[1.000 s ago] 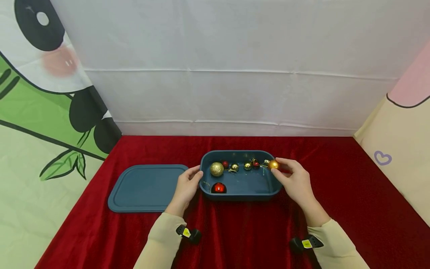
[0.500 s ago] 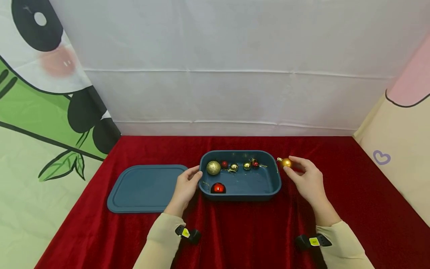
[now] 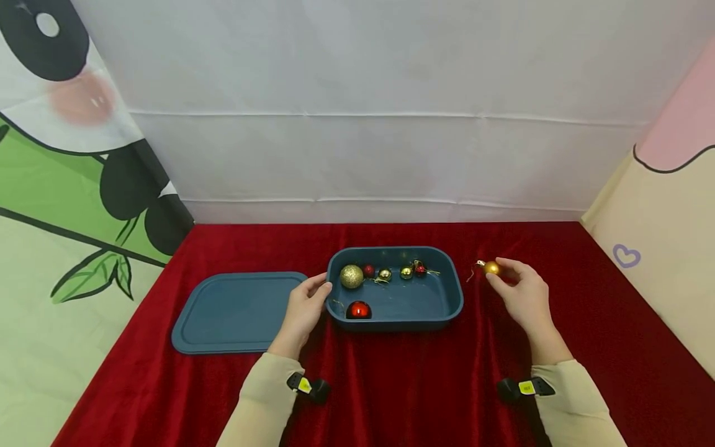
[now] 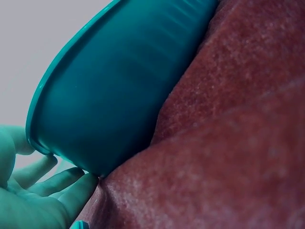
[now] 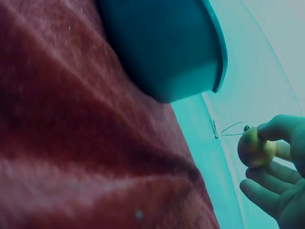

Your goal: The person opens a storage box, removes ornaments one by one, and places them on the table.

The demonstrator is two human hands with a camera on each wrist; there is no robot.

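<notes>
My right hand pinches a small gold bauble between thumb and fingertips, to the right of the blue plastic box. A hanging thread trails from the bauble's cap, as the right wrist view also shows. At the box's left end my left hand grips it, thumb at the rim and fingers against the outer wall. Inside the box lie a glittery gold bauble at the left, a shiny red bauble near the front wall, and several smaller gold and red ones along the back.
A flat blue lid lies left of the box, its right edge partly behind my left hand. Red velvet cloth covers the table. A white sheet rises behind, with printed cartoon hangings at both sides.
My right hand has carried the gold bauble from over the box's right end outward to the right, clear of the rim. The left hand has stayed at the box.
</notes>
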